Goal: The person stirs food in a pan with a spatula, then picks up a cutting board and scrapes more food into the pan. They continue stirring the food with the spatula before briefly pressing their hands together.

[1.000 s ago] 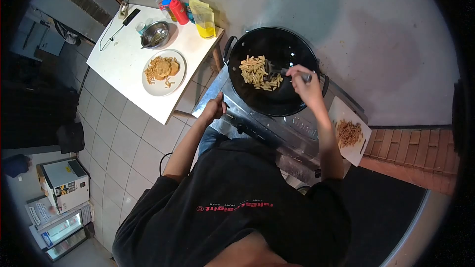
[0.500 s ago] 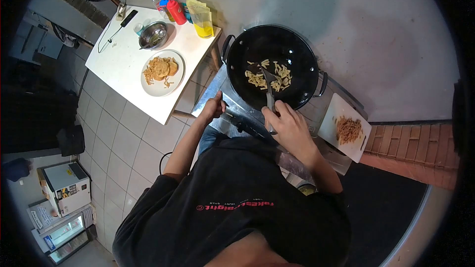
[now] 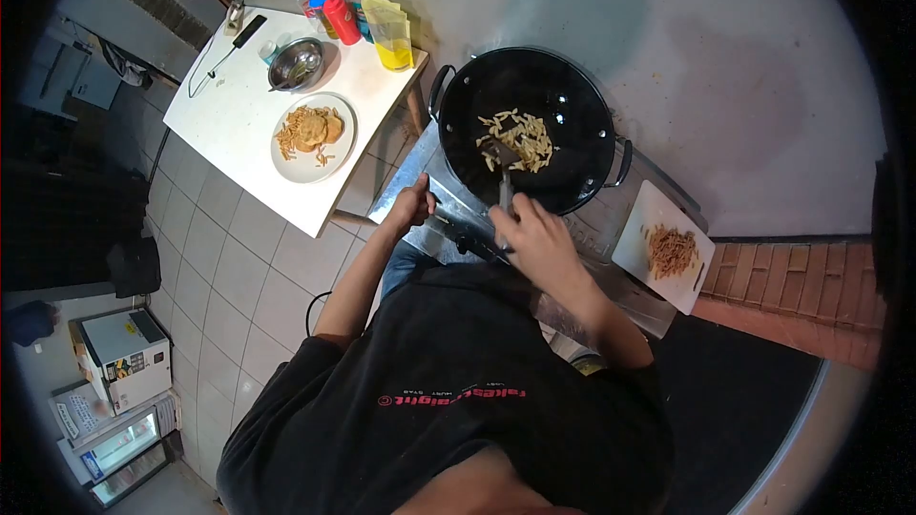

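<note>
A black two-handled wok (image 3: 582,143) sits on a metal stove (image 3: 420,172). Pale cut strips of food (image 3: 520,133) lie heaped in the middle of it. My right hand (image 3: 536,240) is closed around the grey handle of a spatula (image 3: 506,191), whose dark blade rests among the strips at their near side. To the left, my left hand (image 3: 410,207) hovers by the stove's front edge, thumb up and fingers curled. Whether something dark beside those fingers is in its grip, I cannot make out.
A white table (image 3: 239,148) at left carries a plate of fried food (image 3: 296,170), a metal bowl (image 3: 296,65), a red bottle (image 3: 341,21) and a yellow pouch (image 3: 391,38). Right of the wok, a white cutting board (image 3: 634,253) bears brown shredded food (image 3: 672,253).
My right hand has moved slightly left and toward me with the spatula. The spread strips are now gathered in a tighter heap. My left hand stays in place.
</note>
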Available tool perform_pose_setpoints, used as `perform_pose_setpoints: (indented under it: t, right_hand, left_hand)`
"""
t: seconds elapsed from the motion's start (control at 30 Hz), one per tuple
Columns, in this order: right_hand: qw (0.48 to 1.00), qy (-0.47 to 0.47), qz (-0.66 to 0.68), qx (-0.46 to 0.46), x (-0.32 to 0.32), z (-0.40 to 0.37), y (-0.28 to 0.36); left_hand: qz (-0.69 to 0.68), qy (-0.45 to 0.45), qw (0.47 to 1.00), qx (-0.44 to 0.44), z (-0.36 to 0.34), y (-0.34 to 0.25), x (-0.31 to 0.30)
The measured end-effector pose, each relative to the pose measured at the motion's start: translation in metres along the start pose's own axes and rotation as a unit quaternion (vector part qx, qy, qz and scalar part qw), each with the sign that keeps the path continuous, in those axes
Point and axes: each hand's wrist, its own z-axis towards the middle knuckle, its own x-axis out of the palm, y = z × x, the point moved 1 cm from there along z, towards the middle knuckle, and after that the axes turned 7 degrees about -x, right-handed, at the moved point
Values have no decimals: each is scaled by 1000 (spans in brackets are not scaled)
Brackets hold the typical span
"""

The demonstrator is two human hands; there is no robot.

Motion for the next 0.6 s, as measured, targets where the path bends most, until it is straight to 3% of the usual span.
perform_pose_setpoints:
  t: [0.17, 0.6]
  right_hand:
    - [997, -62, -12, 34, -3, 2, -9]
    - [996, -52, 34, 56, 11, -9, 3]
  left_hand:
    - [-6, 10, 1000, -5, 2, 1, -2]
    - [5, -4, 1000, -13, -1, -2, 2]
